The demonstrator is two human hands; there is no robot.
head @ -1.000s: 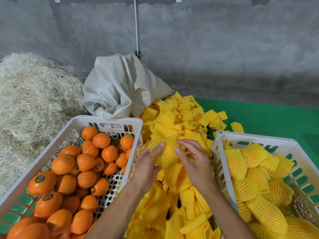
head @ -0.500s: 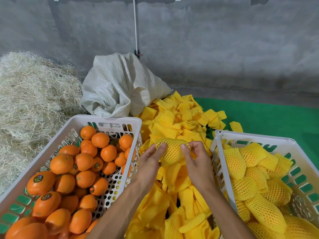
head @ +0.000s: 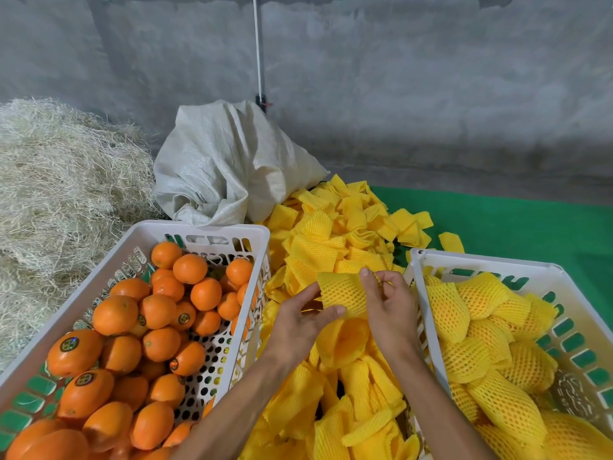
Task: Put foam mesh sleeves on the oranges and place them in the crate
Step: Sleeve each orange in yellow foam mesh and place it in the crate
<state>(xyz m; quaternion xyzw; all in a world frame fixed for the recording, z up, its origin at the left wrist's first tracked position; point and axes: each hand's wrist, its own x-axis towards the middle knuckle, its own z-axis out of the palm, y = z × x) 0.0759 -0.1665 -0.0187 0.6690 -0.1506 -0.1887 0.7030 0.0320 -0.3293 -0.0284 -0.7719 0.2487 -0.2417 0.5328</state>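
Sleeve [head: 343, 295] up in both hands — we're at the fit-and-tidy step.

L hand [head: 298, 322] pinches the sleeve's near-left edge w/ thumb and fingers curled on it; R hand [head: 389, 308] pinches the far-right edge, fingers bent round the mesh. It's held above the loose sleeve pile [head: 335, 250], between the two crates. Can't tell if an orange is inside — it looks fairly flat, mesh hides it. To do this well we'd keep both pinches on opposite rims, stretch evenly so the mesh doesn't tear, get fruit centred w/ both ends covered. Bare oranges [head: 146, 327] wait in the left crate [head: 205, 229]; wrapped ones [head: 477, 343] sit in the right crate [head: 481, 262] — that's where this goes.
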